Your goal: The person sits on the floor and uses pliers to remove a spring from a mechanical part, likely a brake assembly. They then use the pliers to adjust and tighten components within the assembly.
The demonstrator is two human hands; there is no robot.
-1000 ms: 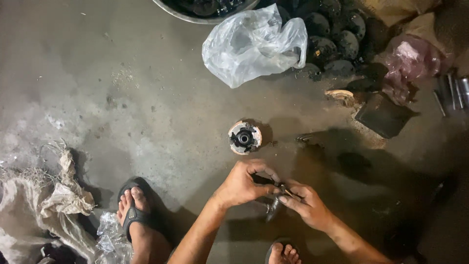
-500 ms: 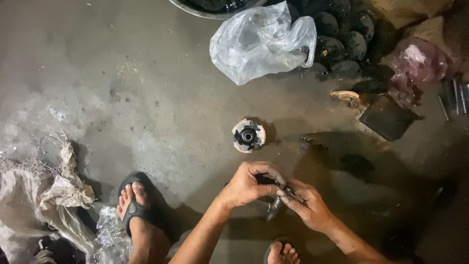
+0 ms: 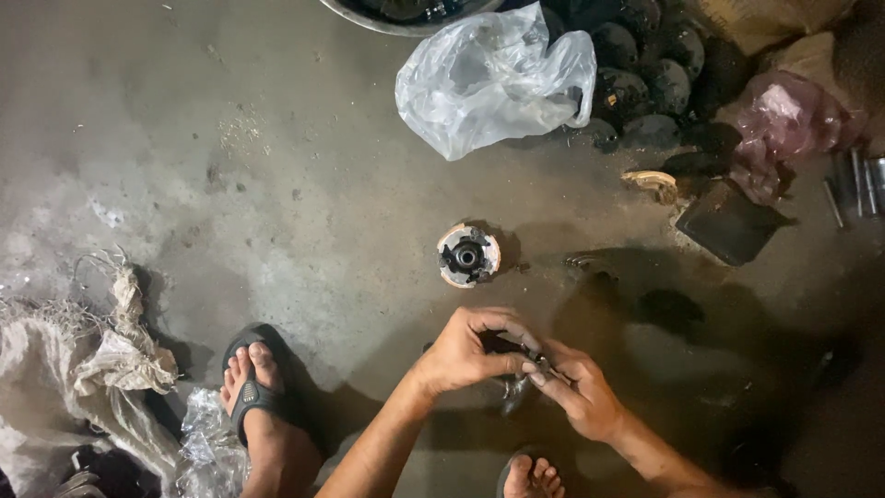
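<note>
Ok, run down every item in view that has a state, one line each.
left hand: closed around a small dark part.
right hand: fingers pinching the same part.
round metal part: lying flat on the floor, untouched.
clear plastic bag: crumpled, lying loose.
pink bag: crumpled.
sandal: worn on a foot.

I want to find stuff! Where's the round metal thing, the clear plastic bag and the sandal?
Round metal part [image 3: 467, 257], head view, on its dark centre hole.
Clear plastic bag [image 3: 489, 78], head view, on its crumpled middle.
Sandal [image 3: 251, 395], head view, on the strap across the foot.
</note>
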